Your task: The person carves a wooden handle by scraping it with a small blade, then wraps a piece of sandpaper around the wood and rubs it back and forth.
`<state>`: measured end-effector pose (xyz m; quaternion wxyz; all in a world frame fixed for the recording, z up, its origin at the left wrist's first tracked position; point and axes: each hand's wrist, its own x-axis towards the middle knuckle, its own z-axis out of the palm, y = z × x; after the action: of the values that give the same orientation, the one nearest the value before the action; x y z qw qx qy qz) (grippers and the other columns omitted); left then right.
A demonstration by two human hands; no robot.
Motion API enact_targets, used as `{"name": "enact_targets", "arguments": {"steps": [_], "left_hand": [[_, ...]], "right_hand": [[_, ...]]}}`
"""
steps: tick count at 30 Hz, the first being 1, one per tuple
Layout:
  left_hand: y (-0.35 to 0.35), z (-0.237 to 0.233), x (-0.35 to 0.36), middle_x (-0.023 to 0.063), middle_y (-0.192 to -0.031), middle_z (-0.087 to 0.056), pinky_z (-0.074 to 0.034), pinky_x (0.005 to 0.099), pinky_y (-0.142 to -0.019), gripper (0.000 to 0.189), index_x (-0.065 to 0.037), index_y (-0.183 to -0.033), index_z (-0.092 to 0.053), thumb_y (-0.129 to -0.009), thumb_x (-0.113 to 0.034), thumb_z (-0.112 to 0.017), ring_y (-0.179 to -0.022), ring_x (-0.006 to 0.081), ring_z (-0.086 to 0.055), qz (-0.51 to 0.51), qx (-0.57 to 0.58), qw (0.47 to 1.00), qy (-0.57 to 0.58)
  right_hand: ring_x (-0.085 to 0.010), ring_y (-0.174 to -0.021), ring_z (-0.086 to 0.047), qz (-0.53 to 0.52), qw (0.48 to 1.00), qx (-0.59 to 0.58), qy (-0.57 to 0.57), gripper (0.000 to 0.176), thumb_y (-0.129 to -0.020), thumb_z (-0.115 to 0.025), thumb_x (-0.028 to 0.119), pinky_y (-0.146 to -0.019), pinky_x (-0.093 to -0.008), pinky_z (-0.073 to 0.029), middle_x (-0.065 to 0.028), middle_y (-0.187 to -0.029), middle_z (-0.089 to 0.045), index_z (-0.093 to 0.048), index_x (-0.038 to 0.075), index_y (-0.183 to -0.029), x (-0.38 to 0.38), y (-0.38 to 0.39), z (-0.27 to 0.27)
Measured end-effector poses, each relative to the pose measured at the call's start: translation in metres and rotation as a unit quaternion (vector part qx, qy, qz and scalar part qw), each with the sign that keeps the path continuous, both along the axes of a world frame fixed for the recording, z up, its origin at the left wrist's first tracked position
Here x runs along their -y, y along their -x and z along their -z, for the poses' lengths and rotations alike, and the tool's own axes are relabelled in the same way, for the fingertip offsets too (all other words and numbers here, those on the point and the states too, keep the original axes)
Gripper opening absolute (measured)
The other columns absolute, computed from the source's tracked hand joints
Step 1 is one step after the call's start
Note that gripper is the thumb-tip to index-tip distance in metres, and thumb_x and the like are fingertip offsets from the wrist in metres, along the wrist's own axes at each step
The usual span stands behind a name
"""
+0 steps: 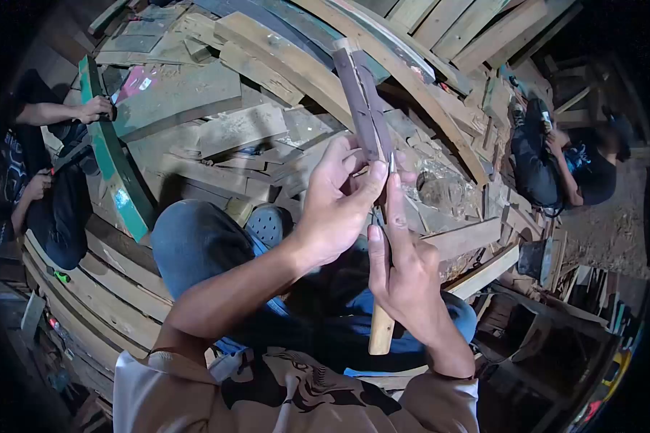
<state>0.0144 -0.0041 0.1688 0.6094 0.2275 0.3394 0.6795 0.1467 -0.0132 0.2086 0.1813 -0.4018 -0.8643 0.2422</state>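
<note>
In the middle of the head view, my left hand [339,198] is closed around the lower end of a dark, narrow piece [362,101] with a pale split line along it. The piece points up and away from me. My right hand [412,270] grips a tool with a light wooden handle [381,330], its index finger stretched along the tool toward the piece. The thin metal tip [392,163] is beside the lower end of the dark piece, near my left thumb. Whether the tip touches the piece is hard to tell.
A person [43,166] at left holds a green board [115,162] and a red-handled tool. Another person [570,155] sits at right. Long curved planks [289,61] and wood scraps [245,130] lie ahead. A grey clog [269,225] shows near my knee.
</note>
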Motion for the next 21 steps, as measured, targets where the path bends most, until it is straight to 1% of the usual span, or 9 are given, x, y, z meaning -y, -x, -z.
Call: {"name": "enact_targets", "arguments": {"steps": [5, 8, 11, 14, 17, 21], "left_hand": [[-0.0017, 0.0045, 0.0002, 0.015, -0.123, -0.058, -0.056, 0.0395, -0.093, 0.027, -0.001, -0.129, -0.04, -0.104, -0.012, -0.045, -0.112, 0.0264, -0.063, 0.006, 0.007, 1.0, -0.006], [-0.0007, 0.0036, 0.0022, 0.0144, -0.123, -0.057, -0.056, 0.0401, -0.093, 0.027, -0.002, -0.129, -0.04, -0.104, -0.012, -0.045, -0.112, 0.0266, -0.063, 0.019, -0.002, 1.0, -0.005], [0.0012, 0.0018, 0.0004, 0.0144, -0.123, -0.057, -0.056, 0.0409, -0.094, 0.027, -0.002, -0.129, -0.04, -0.104, -0.013, -0.045, -0.112, 0.0271, -0.063, 0.014, 0.007, 1.0, -0.007], [0.0021, 0.0003, 0.0, 0.0152, -0.124, -0.058, -0.055, 0.0406, -0.095, 0.028, -0.002, -0.13, -0.04, -0.104, -0.012, -0.045, -0.112, 0.0272, -0.063, 0.017, 0.019, 1.0, 0.002], [0.0008, 0.0015, -0.0006, 0.0156, -0.123, -0.058, -0.056, 0.0409, -0.095, 0.028, -0.002, -0.13, -0.041, -0.104, -0.013, -0.044, -0.111, 0.0275, -0.063, 0.025, 0.038, 0.999, -0.008], [0.0043, 0.0003, -0.0002, 0.0156, -0.122, -0.059, -0.056, 0.0415, -0.094, 0.029, -0.002, -0.131, -0.042, -0.104, -0.013, -0.044, -0.11, 0.0276, -0.064, 0.029, 0.032, 0.999, -0.011]], "right_hand": [[-0.0338, -0.05, -0.06, -0.001, 1.0, 0.003, -0.008, 0.063, -0.093, -0.06, 0.009, -0.047, -0.0425, -0.048, -0.0198, -0.069, -0.061, -0.032, -0.002, -0.148, 0.0001, -0.0006, 0.0015], [-0.0338, -0.051, -0.06, 0.017, 1.0, 0.011, -0.004, 0.061, -0.093, -0.059, 0.009, -0.047, -0.0424, -0.048, -0.0198, -0.069, -0.061, -0.033, -0.003, -0.148, 0.0018, -0.0013, -0.0015], [-0.0333, -0.052, -0.061, -0.002, 1.0, -0.005, -0.027, 0.063, -0.093, -0.059, 0.009, -0.048, -0.0414, -0.049, -0.0192, -0.069, -0.062, -0.031, -0.002, -0.148, 0.0007, -0.0017, 0.003], [-0.0328, -0.052, -0.061, -0.003, 1.0, -0.013, -0.026, 0.063, -0.093, -0.06, 0.009, -0.048, -0.0415, -0.049, -0.0186, -0.069, -0.062, -0.031, -0.002, -0.149, -0.0003, -0.0012, 0.0033], [-0.0329, -0.051, -0.061, 0.004, 1.0, 0.01, -0.009, 0.063, -0.093, -0.06, 0.009, -0.048, -0.0416, -0.049, -0.0185, -0.069, -0.062, -0.032, -0.002, -0.148, -0.0014, -0.0014, -0.0046], [-0.0344, -0.051, -0.061, -0.005, 1.0, 0.01, -0.015, 0.065, -0.093, -0.06, 0.008, -0.048, -0.0423, -0.049, -0.019, -0.068, -0.062, -0.03, 0.0, -0.15, 0.0002, -0.0025, -0.0041]]}}
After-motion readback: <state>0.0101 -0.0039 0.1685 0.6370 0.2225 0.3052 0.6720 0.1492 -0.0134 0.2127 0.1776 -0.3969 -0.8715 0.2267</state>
